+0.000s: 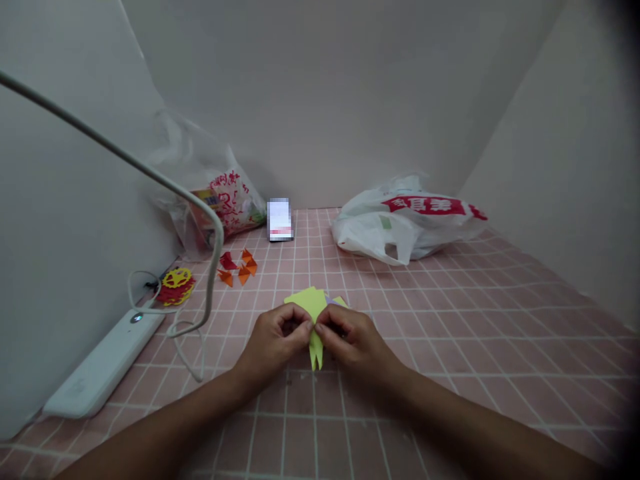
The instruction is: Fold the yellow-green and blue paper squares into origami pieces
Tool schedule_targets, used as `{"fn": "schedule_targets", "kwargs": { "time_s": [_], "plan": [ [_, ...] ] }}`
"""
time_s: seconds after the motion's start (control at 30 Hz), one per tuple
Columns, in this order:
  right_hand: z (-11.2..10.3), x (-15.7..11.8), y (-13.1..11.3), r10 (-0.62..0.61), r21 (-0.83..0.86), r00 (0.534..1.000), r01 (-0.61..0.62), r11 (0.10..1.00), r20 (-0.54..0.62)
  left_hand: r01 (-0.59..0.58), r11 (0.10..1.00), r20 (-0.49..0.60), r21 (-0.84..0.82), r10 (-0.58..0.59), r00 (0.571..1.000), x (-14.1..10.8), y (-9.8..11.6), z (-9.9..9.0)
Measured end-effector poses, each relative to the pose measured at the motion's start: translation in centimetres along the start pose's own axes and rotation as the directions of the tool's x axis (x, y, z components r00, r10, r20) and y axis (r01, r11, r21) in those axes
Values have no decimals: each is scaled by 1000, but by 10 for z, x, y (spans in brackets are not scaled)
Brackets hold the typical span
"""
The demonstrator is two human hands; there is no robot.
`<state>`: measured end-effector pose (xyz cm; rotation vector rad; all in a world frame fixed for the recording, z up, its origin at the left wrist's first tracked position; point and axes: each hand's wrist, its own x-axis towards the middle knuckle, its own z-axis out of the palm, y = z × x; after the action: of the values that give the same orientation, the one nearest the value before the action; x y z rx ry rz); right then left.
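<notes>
Between my two hands is a folded sheet of yellow paper [311, 303], with two narrow pointed flaps hanging toward me. My left hand [277, 335] pinches its left side between thumb and forefinger. On the right side, my right hand [353, 337] pinches the same paper, and the fingertips of both hands nearly meet at its middle. A bit of purple paper [330, 301] and another yellowish corner show behind my right hand; most of them is hidden.
Several orange and red folded paper pieces [243, 270] lie to the left. Behind stand a phone [280, 220] and plastic bags, one left [230, 200], one right [380, 220]. Red and yellow cut-outs [177, 287], a white power strip [105, 367] and a looping cable [217, 247] occupy the left side.
</notes>
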<state>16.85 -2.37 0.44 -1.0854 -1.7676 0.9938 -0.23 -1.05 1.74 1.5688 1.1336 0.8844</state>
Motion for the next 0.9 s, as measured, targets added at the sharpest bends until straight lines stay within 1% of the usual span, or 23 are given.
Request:
{"fn": "schedule_targets", "kwargs": {
  "time_s": [0.1,0.23,0.4,0.57,0.7,0.8,0.9],
  "plan": [
    [1,-1,0,11,22,1000,-11,1000,2,4,1000,-6,6,-4,1000,0,-1,0],
    [0,-1,0,18,33,1000,-18,999,0,20,999,12,-25,-20,1000,0,-1,1],
    [0,0,-1,-11,-6,1000,11,1000,-2,21,999,29,-40,-20,999,0,1,0],
    [0,-1,1,-33,-25,999,34,999,20,41,999,16,-20,-41,999,1,2,0],
    [1,-1,1,-1,9,1000,1,1000,28,60,996,38,-68,-58,998,2,0,0],
    [1,0,0,38,48,999,-39,998,19,66,990,63,-122,-58,996,3,0,-1],
    [0,1,0,60,51,998,-61,997,6,70,988,75,-138,-60,995,3,-1,-1]
  ]
}}
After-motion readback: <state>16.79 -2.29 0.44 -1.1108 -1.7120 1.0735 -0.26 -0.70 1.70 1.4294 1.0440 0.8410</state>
